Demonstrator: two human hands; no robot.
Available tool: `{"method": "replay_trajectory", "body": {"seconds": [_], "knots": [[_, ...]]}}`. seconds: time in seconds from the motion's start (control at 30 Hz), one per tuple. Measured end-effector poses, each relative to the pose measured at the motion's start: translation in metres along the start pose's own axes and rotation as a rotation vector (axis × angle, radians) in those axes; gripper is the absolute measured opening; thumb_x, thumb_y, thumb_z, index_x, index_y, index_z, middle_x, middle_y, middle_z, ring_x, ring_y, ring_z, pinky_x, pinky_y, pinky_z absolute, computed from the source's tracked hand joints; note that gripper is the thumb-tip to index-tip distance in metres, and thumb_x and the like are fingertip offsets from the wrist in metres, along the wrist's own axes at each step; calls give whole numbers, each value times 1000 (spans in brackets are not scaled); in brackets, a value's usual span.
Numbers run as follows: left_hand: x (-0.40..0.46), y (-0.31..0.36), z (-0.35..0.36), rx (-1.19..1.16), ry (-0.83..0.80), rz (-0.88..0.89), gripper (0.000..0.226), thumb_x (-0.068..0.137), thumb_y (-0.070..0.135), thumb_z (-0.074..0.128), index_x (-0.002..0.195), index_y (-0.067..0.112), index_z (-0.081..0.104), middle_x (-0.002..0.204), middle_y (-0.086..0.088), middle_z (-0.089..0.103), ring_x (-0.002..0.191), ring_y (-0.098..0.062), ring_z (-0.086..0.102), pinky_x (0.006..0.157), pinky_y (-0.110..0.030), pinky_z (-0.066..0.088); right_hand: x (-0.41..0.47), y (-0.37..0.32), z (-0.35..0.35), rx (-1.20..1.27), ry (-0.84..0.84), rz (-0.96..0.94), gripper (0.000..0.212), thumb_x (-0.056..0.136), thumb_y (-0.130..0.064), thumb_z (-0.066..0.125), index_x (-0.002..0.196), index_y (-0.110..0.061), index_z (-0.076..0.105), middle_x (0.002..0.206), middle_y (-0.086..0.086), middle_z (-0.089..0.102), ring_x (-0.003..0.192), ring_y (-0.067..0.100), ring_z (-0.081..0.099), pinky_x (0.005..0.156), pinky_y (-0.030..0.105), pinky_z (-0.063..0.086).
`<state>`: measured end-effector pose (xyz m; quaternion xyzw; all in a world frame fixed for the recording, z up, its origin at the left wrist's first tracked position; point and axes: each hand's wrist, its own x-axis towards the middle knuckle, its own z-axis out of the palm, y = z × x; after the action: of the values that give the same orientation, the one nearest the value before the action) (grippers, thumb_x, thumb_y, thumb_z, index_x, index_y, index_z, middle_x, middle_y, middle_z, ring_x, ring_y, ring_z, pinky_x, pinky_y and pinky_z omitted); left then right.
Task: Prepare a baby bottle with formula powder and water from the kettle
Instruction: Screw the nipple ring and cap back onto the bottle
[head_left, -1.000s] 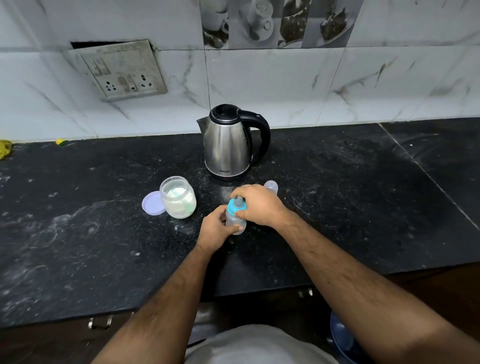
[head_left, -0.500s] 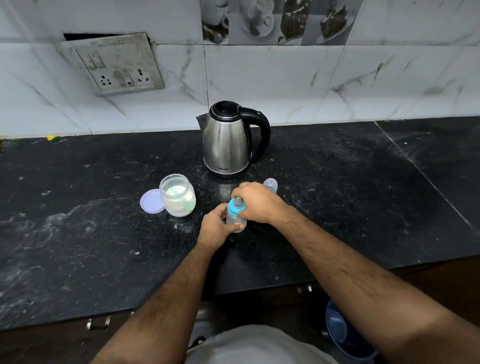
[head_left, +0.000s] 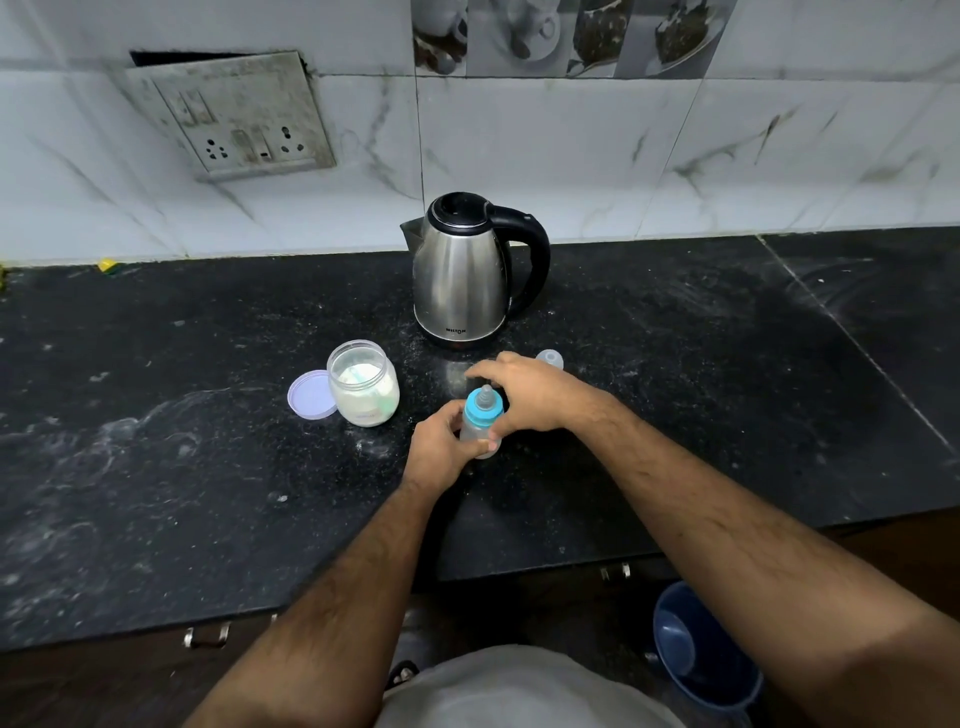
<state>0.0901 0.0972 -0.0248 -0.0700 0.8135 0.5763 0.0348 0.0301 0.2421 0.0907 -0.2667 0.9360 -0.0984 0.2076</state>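
A small clear baby bottle (head_left: 480, 434) with a blue screw ring and a teat stands on the black counter (head_left: 156, 467). My left hand (head_left: 441, 449) grips its body from the left. My right hand (head_left: 530, 397) curls round the blue ring from the right, thumb at the front, and the teat shows above it. A steel kettle (head_left: 462, 275) with a black handle stands just behind. An open jar of white formula powder (head_left: 363, 384) sits to the left, its lilac lid (head_left: 309, 395) flat beside it. The bottle's clear cap (head_left: 549, 359) lies behind my right hand.
A wall socket plate (head_left: 234, 119) hangs on the tiled wall at the back left. A blue bucket (head_left: 701, 649) stands on the floor below the counter's front edge at the right. A small yellow scrap (head_left: 106, 266) lies at the back left of the counter.
My right hand has shifted a little to the right on the blue ring, so the teat and ring now show more. The bottle, left hand, kettle and jar stay in place.
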Motion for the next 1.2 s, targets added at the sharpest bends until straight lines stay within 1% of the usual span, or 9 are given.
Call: {"method": "replay_trajectory", "body": {"seconds": [0.13, 0.2, 0.3, 0.43, 0.57, 0.7, 0.9, 1.07, 1.2], "knots": [[-1, 1, -1, 15, -3, 2, 51, 67, 13, 87, 113, 19, 65, 103, 9, 72, 95, -3, 67, 86, -18, 49, 8, 2, 5, 7, -10, -65, 50, 78, -23, 76, 125, -26, 61, 117, 1, 55, 108, 19, 56, 95, 40, 49], [-2, 3, -1, 10, -4, -1, 47, 68, 12, 87, 109, 21, 67, 98, 9, 73, 92, -2, 67, 83, -16, 49, 10, 2, 8, 8, 56, -42, 36, 75, -32, 79, 105, -20, 65, 104, 0, 60, 99, 20, 59, 86, 38, 50], [-2, 5, -3, 29, -5, -4, 38, 69, 13, 86, 99, 25, 66, 88, 11, 72, 81, 3, 65, 74, -9, 46, 11, -2, 12, -17, 120, 70, 48, 70, -60, 77, 85, -20, 54, 87, -2, 61, 85, 18, 59, 71, 32, 47], [-2, 6, -4, 57, -5, -4, 38, 69, 16, 86, 100, 26, 66, 85, 12, 70, 78, 4, 63, 70, -8, 44, 6, -5, 12, -99, 163, 93, 66, 64, -76, 70, 95, -19, 58, 93, -2, 64, 88, 18, 61, 74, 35, 49], [-2, 6, -3, 35, -10, -9, 47, 69, 17, 88, 110, 22, 66, 97, 13, 72, 90, 6, 64, 76, -6, 46, 4, 2, 2, -48, 22, -26, 75, 69, -45, 82, 135, -28, 50, 116, -2, 52, 103, 17, 55, 88, 36, 49], [-1, 4, -2, 32, -10, -6, 49, 68, 13, 87, 112, 19, 67, 100, 11, 73, 94, 1, 66, 83, -13, 47, 9, 3, 4, 16, 70, -43, 34, 72, -34, 80, 100, -25, 64, 94, -8, 57, 96, 18, 60, 81, 35, 51], [-2, 5, -3, 62, -10, -14, 39, 70, 16, 86, 104, 22, 67, 90, 11, 72, 85, 3, 64, 77, -14, 47, 4, -7, 10, -199, 197, 109, 60, 66, -77, 66, 90, -23, 57, 86, -5, 64, 82, 18, 58, 83, 39, 48], [0, 5, -1, 43, -7, -12, 50, 68, 13, 88, 113, 16, 67, 100, 9, 73, 94, -1, 66, 82, -11, 47, 3, -2, -3, -45, 21, -35, 62, 72, -39, 81, 126, -25, 56, 109, -3, 60, 100, 16, 57, 84, 36, 49], [0, 4, -1, 45, 2, -10, 51, 67, 11, 88, 114, 15, 67, 103, 6, 73, 96, -4, 67, 86, -18, 49, 5, 1, 0, -43, 53, -49, 27, 74, -27, 76, 98, -26, 64, 93, -8, 65, 91, 16, 61, 78, 38, 52]]}}
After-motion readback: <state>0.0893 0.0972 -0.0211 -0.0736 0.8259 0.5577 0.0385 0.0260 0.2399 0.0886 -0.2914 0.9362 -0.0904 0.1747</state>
